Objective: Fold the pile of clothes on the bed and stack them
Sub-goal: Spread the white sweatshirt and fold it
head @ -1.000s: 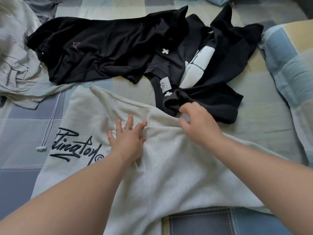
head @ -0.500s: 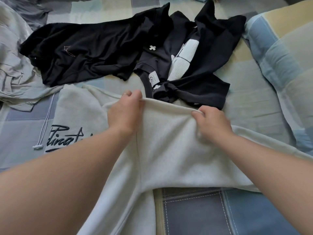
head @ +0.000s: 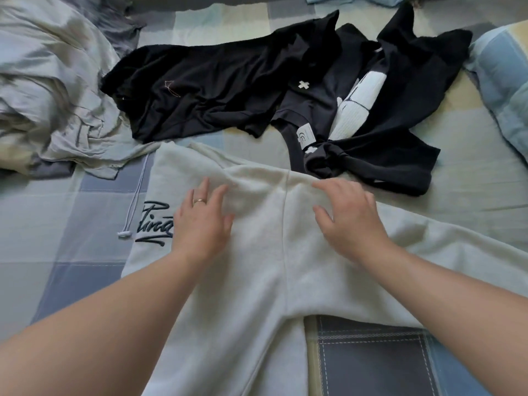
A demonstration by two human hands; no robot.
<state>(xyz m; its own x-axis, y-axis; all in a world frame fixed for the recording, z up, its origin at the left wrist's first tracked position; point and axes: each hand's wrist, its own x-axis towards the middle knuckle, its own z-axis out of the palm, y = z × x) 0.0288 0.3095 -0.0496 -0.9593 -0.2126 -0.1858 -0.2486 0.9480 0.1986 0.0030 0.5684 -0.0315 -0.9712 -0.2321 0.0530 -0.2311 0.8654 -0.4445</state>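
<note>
Head view: a cream sweatshirt (head: 257, 267) lies spread on the checked bedsheet (head: 57, 281), right below the camera. The left hand (head: 203, 221), a ring (head: 199, 201) on one finger, rests flat on the sweatshirt with fingers straight and spread, holding nothing, beside dark script lettering (head: 155, 221) on the sweatshirt's left part. The right hand (head: 348, 221) lies palm down on the sweatshirt's right part, fingers spread and slightly bent, pressing the cloth without gripping it. A white drawstring (head: 134, 207) trails off the sweatshirt's left edge. Beyond the sweatshirt's far edge lie a crumpled black shirt (head: 205, 87) and a dark shirt with a white print (head: 400, 110), the latter touching it. A grey heap of clothes (head: 51, 95) sits to the sweatshirt's far left, a pillow (head: 503, 81) to its far right.
</note>
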